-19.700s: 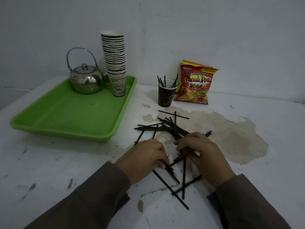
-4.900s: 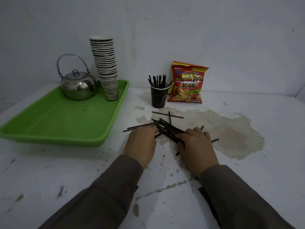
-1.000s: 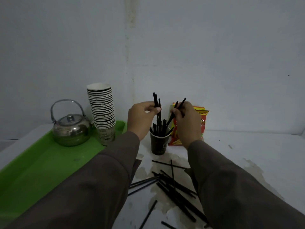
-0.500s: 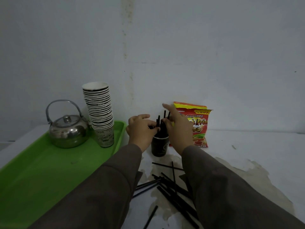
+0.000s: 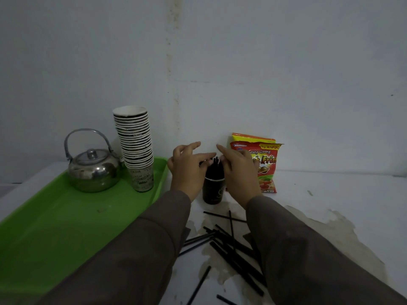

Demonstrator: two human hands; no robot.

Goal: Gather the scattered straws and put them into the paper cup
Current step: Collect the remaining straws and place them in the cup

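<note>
Left hand (image 5: pixel 187 170): it is raised beside the left side of the paper cup (image 5: pixel 213 191), fingers spread and open; the fingertips are near the tops of the straws in the cup (image 5: pixel 214 170). I cannot tell if they touch them, and I see no straw gripped.
Right hand (image 5: pixel 239 172): it is on the right side of the cup, fingers stretched out and loose, with the palm turned toward the straws. It holds nothing that I can see.
Paper cup: dark, upright on the white table (image 5: pixel 330 194), between the two hands, just in front of the snack bag (image 5: pixel 265 164).
Straws in the cup: a black bundle standing up above the rim.
Straws on the table (image 5: pixel 229 245): many black ones lie crossed in a heap in front of the cup, between the two sleeves, over a stained patch; a few lie apart, nearer to the person.
Green tray (image 5: pixel 55 227): to the left of the cup; it carries a metal kettle (image 5: pixel 93 170) and a tall stack of paper cups (image 5: pixel 135 146).
</note>
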